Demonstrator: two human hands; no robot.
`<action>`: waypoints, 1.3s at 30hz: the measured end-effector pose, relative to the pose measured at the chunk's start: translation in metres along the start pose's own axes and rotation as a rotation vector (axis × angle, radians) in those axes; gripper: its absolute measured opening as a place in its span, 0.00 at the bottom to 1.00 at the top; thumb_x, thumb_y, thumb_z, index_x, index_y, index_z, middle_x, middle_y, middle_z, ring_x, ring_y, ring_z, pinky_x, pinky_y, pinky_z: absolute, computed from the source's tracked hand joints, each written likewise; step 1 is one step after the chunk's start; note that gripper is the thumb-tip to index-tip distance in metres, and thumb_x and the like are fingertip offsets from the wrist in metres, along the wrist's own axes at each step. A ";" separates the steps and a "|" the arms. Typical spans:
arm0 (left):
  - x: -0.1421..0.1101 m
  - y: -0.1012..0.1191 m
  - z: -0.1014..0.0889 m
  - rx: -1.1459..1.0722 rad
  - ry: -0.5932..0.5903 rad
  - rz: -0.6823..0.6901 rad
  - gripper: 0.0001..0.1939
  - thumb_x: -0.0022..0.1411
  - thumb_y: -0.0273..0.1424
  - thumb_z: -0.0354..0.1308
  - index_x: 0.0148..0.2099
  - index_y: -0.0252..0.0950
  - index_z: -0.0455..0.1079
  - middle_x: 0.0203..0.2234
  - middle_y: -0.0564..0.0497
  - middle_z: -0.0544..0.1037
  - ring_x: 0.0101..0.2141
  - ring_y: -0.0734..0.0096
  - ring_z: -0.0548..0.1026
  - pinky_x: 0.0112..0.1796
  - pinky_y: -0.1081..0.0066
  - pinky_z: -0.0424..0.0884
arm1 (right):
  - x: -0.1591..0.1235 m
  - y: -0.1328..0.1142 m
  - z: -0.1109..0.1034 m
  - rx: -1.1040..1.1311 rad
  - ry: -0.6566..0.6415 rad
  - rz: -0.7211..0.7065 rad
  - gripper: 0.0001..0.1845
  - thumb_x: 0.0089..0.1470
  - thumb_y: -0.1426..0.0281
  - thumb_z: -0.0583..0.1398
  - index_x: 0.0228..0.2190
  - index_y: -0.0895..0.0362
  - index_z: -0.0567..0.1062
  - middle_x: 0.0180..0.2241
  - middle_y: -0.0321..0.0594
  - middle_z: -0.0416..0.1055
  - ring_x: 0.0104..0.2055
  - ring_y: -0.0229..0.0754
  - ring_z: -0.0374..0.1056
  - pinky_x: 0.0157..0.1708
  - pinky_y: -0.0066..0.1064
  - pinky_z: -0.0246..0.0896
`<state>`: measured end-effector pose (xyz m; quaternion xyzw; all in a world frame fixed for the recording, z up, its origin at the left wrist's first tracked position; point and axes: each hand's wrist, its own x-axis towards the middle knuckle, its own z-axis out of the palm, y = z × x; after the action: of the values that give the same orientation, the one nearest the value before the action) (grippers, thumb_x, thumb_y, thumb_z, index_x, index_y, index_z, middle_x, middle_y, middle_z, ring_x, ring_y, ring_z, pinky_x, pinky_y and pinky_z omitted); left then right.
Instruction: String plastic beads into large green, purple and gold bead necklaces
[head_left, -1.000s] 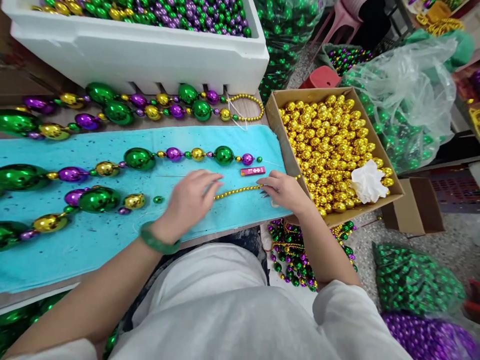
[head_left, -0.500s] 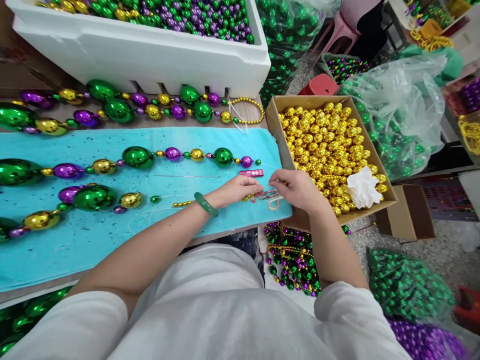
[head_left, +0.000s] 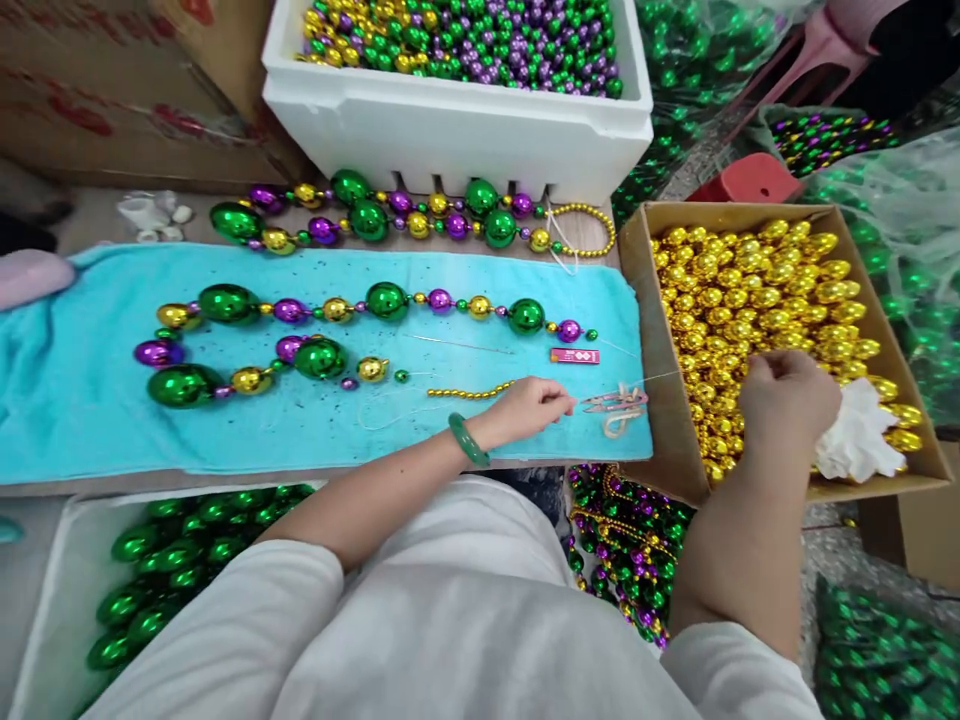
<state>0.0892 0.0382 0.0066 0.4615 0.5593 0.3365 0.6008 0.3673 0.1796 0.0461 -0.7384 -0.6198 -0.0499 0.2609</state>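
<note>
My left hand (head_left: 534, 405), with a green bangle on its wrist, is pinched closed on a fine thread at the towel's right end. A short strand of small gold beads (head_left: 457, 393) runs under its fingers. Over the gold beads my right hand (head_left: 791, 400) is closed, the thread (head_left: 660, 378) stretching towards it; its fingertips are partly hidden. Thread snips (head_left: 619, 402) lie between the hands, below a pink lighter (head_left: 574, 357). On the blue towel (head_left: 105, 440) curves a strand of large green, purple and gold beads (head_left: 386, 301), with a long needle (head_left: 465, 344) inside the curve.
A cardboard box (head_left: 675, 440) of gold beads stands right, with crumpled white paper (head_left: 859, 430) in it. Behind is a white foam box (head_left: 465, 130) of small beads. Finished-looking bead strands (head_left: 367, 221) lie before it. Green beads (head_left: 176, 555) fill a bin below left.
My right hand has moved away to the right, drawing out thread, from beside the left hand to over the gold beads. The snips are now uncovered. The view has shifted left.
</note>
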 end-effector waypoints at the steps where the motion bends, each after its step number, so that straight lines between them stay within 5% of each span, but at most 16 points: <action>1: 0.000 -0.002 0.001 -0.008 0.012 0.005 0.13 0.61 0.36 0.55 0.27 0.35 0.72 0.19 0.54 0.70 0.19 0.78 0.64 0.22 0.73 0.59 | -0.008 -0.007 -0.002 -0.011 -0.038 -0.100 0.05 0.45 0.73 0.65 0.21 0.52 0.77 0.29 0.53 0.76 0.37 0.56 0.70 0.36 0.48 0.58; 3: 0.002 -0.004 0.002 -0.040 0.021 -0.002 0.13 0.61 0.36 0.55 0.28 0.35 0.72 0.19 0.54 0.70 0.18 0.79 0.63 0.22 0.73 0.59 | -0.032 -0.029 -0.006 0.140 -0.134 -0.350 0.06 0.47 0.73 0.63 0.29 0.53 0.79 0.39 0.52 0.77 0.45 0.55 0.71 0.42 0.49 0.61; 5: 0.004 -0.002 0.001 -0.091 0.010 -0.008 0.13 0.62 0.36 0.54 0.29 0.34 0.72 0.19 0.55 0.69 0.19 0.79 0.63 0.22 0.73 0.59 | -0.062 -0.057 -0.009 0.435 -0.451 -0.524 0.15 0.53 0.69 0.59 0.43 0.52 0.78 0.45 0.47 0.76 0.41 0.48 0.72 0.38 0.42 0.65; 7: 0.006 0.002 -0.002 -0.145 -0.004 -0.011 0.13 0.62 0.36 0.54 0.28 0.34 0.70 0.20 0.55 0.69 0.19 0.79 0.64 0.23 0.74 0.61 | -0.088 -0.082 -0.008 0.583 -0.758 -0.606 0.17 0.54 0.67 0.59 0.46 0.53 0.77 0.39 0.44 0.77 0.32 0.42 0.71 0.30 0.35 0.65; 9: 0.005 0.005 -0.006 -0.171 -0.016 -0.017 0.14 0.62 0.36 0.54 0.27 0.34 0.68 0.20 0.55 0.68 0.20 0.80 0.64 0.23 0.74 0.62 | -0.104 -0.099 -0.007 0.579 -0.885 -0.603 0.16 0.54 0.65 0.60 0.43 0.55 0.78 0.28 0.39 0.76 0.24 0.38 0.66 0.24 0.30 0.60; 15: -0.003 0.003 -0.026 -0.063 -0.146 0.025 0.15 0.63 0.40 0.54 0.36 0.34 0.74 0.26 0.51 0.75 0.26 0.76 0.70 0.29 0.73 0.68 | -0.094 -0.106 -0.016 0.261 -0.909 -0.526 0.11 0.54 0.62 0.60 0.31 0.54 0.80 0.17 0.35 0.68 0.19 0.36 0.60 0.23 0.28 0.50; 19: -0.018 0.001 -0.061 0.339 0.029 0.227 0.13 0.65 0.33 0.52 0.46 0.37 0.75 0.43 0.47 0.79 0.42 0.68 0.74 0.47 0.64 0.70 | -0.084 -0.100 -0.017 0.140 -0.914 -0.487 0.09 0.53 0.64 0.59 0.31 0.54 0.79 0.20 0.36 0.71 0.21 0.38 0.63 0.24 0.29 0.51; 22: -0.038 -0.009 -0.096 0.836 0.174 0.247 0.17 0.63 0.24 0.48 0.47 0.36 0.76 0.43 0.45 0.78 0.44 0.60 0.73 0.51 0.57 0.67 | -0.084 -0.090 -0.011 0.213 -0.903 -0.477 0.09 0.54 0.66 0.57 0.30 0.55 0.76 0.24 0.38 0.73 0.26 0.39 0.66 0.28 0.30 0.55; 27: -0.066 -0.038 -0.132 1.226 0.122 0.215 0.21 0.59 0.20 0.45 0.49 0.36 0.74 0.39 0.43 0.75 0.42 0.56 0.71 0.45 0.59 0.69 | -0.086 -0.072 -0.005 0.591 -0.787 -0.354 0.04 0.49 0.68 0.58 0.26 0.56 0.70 0.39 0.44 0.73 0.43 0.44 0.70 0.33 0.32 0.63; 30: -0.072 -0.044 -0.134 1.279 0.111 0.193 0.18 0.60 0.23 0.47 0.48 0.36 0.74 0.37 0.43 0.75 0.42 0.56 0.70 0.43 0.60 0.69 | -0.085 -0.069 -0.010 0.893 -0.831 -0.083 0.06 0.46 0.68 0.58 0.24 0.56 0.64 0.40 0.44 0.72 0.42 0.45 0.71 0.23 0.27 0.59; 33: -0.071 -0.040 -0.133 1.270 0.113 0.151 0.14 0.63 0.28 0.48 0.38 0.35 0.76 0.33 0.43 0.75 0.42 0.56 0.71 0.43 0.60 0.69 | -0.083 -0.070 -0.013 1.070 -0.865 0.109 0.11 0.46 0.65 0.58 0.23 0.54 0.59 0.33 0.41 0.71 0.29 0.38 0.70 0.15 0.24 0.49; 36: -0.072 -0.031 -0.137 1.049 0.160 0.080 0.14 0.63 0.32 0.49 0.35 0.37 0.76 0.34 0.46 0.79 0.40 0.59 0.74 0.43 0.62 0.71 | -0.082 -0.071 -0.010 1.053 -0.855 0.163 0.12 0.49 0.61 0.58 0.25 0.53 0.59 0.25 0.35 0.67 0.18 0.31 0.59 0.14 0.25 0.45; 39: -0.085 -0.018 -0.147 0.658 0.232 -0.074 0.13 0.60 0.36 0.52 0.37 0.38 0.77 0.31 0.49 0.80 0.33 0.65 0.75 0.36 0.66 0.73 | -0.083 -0.070 -0.005 0.808 -0.818 0.065 0.09 0.51 0.61 0.57 0.28 0.53 0.63 0.25 0.36 0.69 0.18 0.32 0.56 0.18 0.27 0.49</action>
<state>-0.0702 -0.0198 0.0278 0.5683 0.7189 0.1663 0.3640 0.2840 0.1100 0.0399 -0.5581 -0.6170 0.4888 0.2627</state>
